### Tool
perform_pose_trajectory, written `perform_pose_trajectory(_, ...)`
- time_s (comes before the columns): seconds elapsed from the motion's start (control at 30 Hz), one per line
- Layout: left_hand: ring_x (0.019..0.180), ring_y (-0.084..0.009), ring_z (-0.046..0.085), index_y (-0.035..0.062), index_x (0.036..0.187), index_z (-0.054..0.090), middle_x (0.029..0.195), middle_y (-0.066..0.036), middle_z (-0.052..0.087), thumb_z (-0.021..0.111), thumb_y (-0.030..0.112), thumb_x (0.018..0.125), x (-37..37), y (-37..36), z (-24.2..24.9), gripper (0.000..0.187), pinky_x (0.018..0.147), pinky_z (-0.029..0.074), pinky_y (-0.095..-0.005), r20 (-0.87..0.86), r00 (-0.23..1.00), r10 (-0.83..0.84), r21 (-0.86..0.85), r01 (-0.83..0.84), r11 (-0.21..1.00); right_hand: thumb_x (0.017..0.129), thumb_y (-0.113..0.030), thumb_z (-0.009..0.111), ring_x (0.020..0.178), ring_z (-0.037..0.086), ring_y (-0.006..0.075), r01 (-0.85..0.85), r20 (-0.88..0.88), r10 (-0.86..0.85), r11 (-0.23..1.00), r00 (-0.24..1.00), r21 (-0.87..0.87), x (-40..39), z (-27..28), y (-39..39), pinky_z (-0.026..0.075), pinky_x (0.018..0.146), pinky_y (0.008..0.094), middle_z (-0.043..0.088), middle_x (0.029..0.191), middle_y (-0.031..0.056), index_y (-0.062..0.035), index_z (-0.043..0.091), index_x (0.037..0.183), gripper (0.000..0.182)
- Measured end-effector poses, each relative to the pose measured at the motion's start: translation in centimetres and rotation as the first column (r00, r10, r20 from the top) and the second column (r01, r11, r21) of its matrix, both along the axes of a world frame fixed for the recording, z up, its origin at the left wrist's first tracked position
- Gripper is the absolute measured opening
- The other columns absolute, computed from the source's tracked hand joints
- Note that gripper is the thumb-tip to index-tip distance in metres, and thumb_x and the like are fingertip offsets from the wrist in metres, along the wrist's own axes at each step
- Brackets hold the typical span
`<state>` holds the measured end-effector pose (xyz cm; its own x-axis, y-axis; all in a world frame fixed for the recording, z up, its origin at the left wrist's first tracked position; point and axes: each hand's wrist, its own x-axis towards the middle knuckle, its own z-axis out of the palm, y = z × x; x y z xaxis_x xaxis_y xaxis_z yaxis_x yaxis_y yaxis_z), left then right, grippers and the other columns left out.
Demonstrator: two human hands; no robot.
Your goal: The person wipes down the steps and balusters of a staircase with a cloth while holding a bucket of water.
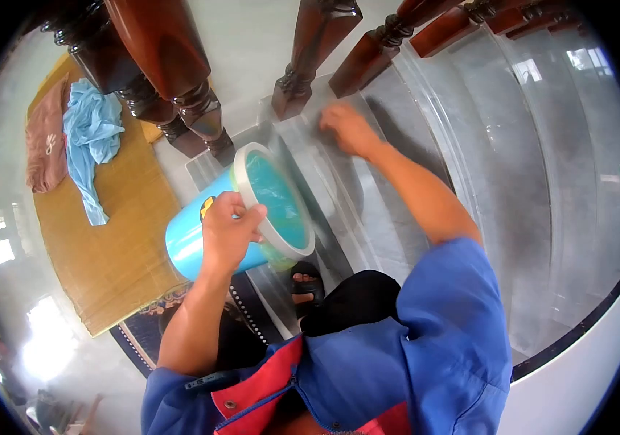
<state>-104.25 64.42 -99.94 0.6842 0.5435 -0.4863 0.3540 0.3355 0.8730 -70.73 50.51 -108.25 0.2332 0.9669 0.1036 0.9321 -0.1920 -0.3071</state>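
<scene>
A light-blue trash bin (192, 230) with a white rim and a thin greenish plastic liner (281, 206) tilts, its mouth facing right. My left hand (227, 228) is closed on the rim, thumb toward the mouth. Over a grey stone stair step (317, 156), my right hand (348, 130) reaches out with its fingers curled in, close to the foot of a dark wooden baluster (293, 94). What those fingers hold, if anything, I cannot make out. No contents can be told apart inside the bin.
Glossy grey stairs (484, 109) curve up to the right beside a row of wooden balusters. At the left, a brown cardboard sheet (107, 246) carries a light-blue cloth (92, 119) and a brown cloth (46, 138). A dark patterned mat (132, 330) lies below; my sandalled foot (307, 284) is on a step.
</scene>
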Motion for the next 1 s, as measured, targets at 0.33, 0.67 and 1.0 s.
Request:
perform_pose_trajectory(0.33,0.059,-0.0149,0.063,-0.0068,0.095,0.059,0.073,-0.009,0.064,0.075,0.009,0.084,1.1,-0.4,-0.3,0.025,0.052,0.053,-0.0281,-0.005,1.0,-0.005,0.03,0.005,1.0,0.076,0.006,0.061,0.109,0.062,0.0365,0.23,0.33,-0.288,0.952,0.899,0.203,5.1,-0.4,-2.4,0.052,0.096,0.0417,0.065,0.114,0.0148,-0.0043,0.066,0.106,0.032)
perform_pose_trajectory(0.67,0.057,-0.0134,0.06,-0.006,0.094,0.058,0.074,-0.006,0.061,0.074,0.009,0.084,1.0,-0.8,0.1,0.024,0.051,0.053,-0.028,0.0,1.0,0.0,0.011,0.0,1.0,0.084,0.002,0.059,0.097,0.065,0.0404,0.223,0.022,-0.223,0.975,0.974,0.002,0.0,2.7,-6.8,0.055,0.088,0.0463,0.063,0.107,0.0179,-0.0093,0.067,0.116,0.035)
perform_pose_trajectory(1.0,0.056,-0.014,0.061,-0.0062,0.102,0.059,0.076,-0.006,0.061,0.076,0.013,0.084,2.3,-1.7,-0.9,0.032,0.052,0.05,-0.0273,-0.045,0.996,-0.075,0.123,0.08,0.989,0.078,-0.004,0.061,0.102,0.064,0.0383,0.117,-0.281,-0.106,0.993,0.954,0.021,-12.5,-1.3,-1.6,0.052,0.09,0.0463,0.065,0.106,0.0194,-0.0099,0.073,0.105,0.03)
